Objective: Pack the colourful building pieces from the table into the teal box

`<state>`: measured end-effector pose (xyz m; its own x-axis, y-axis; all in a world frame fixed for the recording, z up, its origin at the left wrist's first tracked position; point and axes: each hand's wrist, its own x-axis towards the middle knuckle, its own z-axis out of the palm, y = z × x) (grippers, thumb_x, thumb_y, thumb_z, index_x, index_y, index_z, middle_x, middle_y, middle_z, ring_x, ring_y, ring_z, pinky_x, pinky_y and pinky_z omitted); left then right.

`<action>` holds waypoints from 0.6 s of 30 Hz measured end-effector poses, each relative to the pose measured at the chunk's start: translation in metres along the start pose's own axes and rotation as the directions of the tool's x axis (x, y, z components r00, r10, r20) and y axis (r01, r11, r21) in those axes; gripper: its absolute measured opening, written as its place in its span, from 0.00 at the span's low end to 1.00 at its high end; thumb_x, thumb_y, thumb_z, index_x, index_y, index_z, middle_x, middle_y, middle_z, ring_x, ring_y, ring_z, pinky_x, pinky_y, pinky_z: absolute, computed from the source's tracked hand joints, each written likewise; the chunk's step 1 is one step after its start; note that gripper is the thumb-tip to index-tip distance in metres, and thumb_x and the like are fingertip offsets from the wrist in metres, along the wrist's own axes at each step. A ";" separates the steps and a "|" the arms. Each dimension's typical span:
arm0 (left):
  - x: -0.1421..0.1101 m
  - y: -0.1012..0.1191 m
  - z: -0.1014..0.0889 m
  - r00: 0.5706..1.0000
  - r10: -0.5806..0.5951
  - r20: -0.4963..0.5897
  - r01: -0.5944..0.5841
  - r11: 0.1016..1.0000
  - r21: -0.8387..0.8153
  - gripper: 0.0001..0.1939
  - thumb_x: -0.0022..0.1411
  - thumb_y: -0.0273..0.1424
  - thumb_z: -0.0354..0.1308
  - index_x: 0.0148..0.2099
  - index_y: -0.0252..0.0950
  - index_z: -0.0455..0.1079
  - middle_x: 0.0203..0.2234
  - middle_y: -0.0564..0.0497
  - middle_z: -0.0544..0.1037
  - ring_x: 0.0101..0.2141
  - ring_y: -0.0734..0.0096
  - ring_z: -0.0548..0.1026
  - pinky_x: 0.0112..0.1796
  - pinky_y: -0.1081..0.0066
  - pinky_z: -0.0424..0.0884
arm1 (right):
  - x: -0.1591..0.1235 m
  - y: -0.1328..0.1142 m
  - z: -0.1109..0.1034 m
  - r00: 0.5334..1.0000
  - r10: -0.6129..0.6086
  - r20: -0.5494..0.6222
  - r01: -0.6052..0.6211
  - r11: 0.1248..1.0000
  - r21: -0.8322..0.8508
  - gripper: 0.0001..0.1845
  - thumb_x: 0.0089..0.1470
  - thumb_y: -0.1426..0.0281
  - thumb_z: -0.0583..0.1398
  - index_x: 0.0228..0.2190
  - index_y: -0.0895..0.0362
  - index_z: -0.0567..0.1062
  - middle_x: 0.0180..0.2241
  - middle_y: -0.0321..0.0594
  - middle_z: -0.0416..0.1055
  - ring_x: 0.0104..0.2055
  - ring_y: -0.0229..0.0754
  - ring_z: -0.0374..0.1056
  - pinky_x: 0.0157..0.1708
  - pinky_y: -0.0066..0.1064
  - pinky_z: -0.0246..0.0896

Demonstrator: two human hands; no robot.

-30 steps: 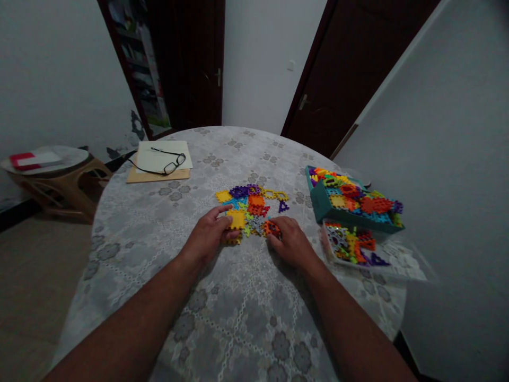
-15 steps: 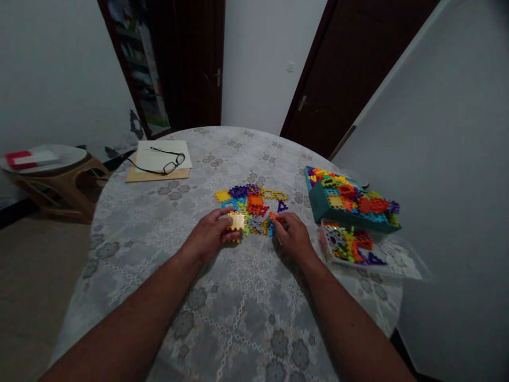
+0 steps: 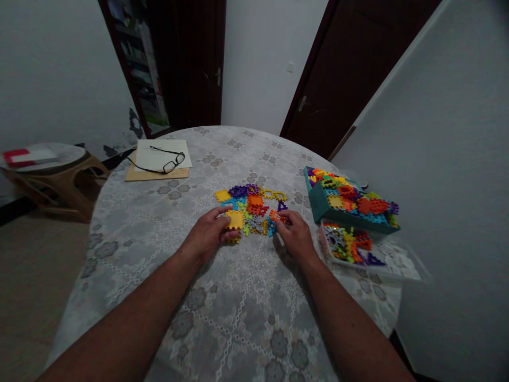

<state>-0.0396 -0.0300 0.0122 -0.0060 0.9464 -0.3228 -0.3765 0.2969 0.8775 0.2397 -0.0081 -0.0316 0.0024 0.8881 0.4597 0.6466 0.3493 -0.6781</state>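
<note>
Between the thumb and fingers of my left hand (image 3: 210,232) is a yellow square building piece (image 3: 235,219) with notched edges. More yellow shows just below it, by the fingertips. My right hand (image 3: 295,233) pinches a small orange building piece (image 3: 274,215), partly covered by the fingers. Close to that hand lies a blue piece (image 3: 272,228). Spread between and beyond both hands are loose pieces: an orange square (image 3: 255,201), a purple group (image 3: 238,191), a grey piece (image 3: 255,223), a yellow square (image 3: 222,196) and a purple triangle (image 3: 282,206).
On the right stand a teal box (image 3: 318,202) heaped with colourful pieces and a clear plastic tub (image 3: 338,260) holding more. Black-framed glasses (image 3: 169,167) rest on paper and a board at the far left. A patterned cloth covers the round table (image 3: 238,318).
The yellow square in my left hand has tilted slightly and lost its bright glare. My right hand has shifted a little, and more of the orange piece shows at its fingertips.
</note>
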 end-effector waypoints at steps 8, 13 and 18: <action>0.003 -0.002 -0.002 0.999 0.022 -0.026 -0.022 1.000 0.013 0.24 0.67 0.21 0.61 0.64 0.34 0.74 0.44 0.41 0.82 0.33 0.67 0.86 0.36 0.69 0.86 | 0.001 -0.005 -0.002 0.995 -0.086 -0.052 0.082 0.994 -0.075 0.09 0.62 0.66 0.63 0.43 0.52 0.81 0.44 0.46 0.80 0.49 0.53 0.76 0.54 0.50 0.73; -0.002 -0.001 0.001 1.000 0.016 0.000 -0.016 0.999 0.044 0.24 0.67 0.22 0.62 0.65 0.33 0.74 0.45 0.40 0.82 0.32 0.68 0.85 0.36 0.67 0.86 | -0.002 -0.020 -0.001 0.970 -0.229 -0.085 0.228 0.973 -0.021 0.10 0.62 0.69 0.64 0.46 0.53 0.81 0.52 0.50 0.79 0.57 0.54 0.75 0.59 0.51 0.72; -0.006 0.000 0.003 0.999 0.015 0.037 -0.017 0.999 0.051 0.23 0.66 0.23 0.65 0.63 0.32 0.75 0.45 0.39 0.82 0.34 0.67 0.84 0.36 0.66 0.86 | -0.008 -0.041 0.000 0.934 -0.354 -0.055 0.354 0.935 -0.015 0.12 0.63 0.72 0.66 0.48 0.50 0.79 0.51 0.49 0.79 0.56 0.55 0.75 0.59 0.56 0.73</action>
<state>-0.0368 -0.0351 0.0149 0.0226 0.9549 -0.2960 -0.3284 0.2867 0.9000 0.2129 -0.0297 -0.0078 -0.1850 0.6890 0.7007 0.6173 0.6363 -0.4627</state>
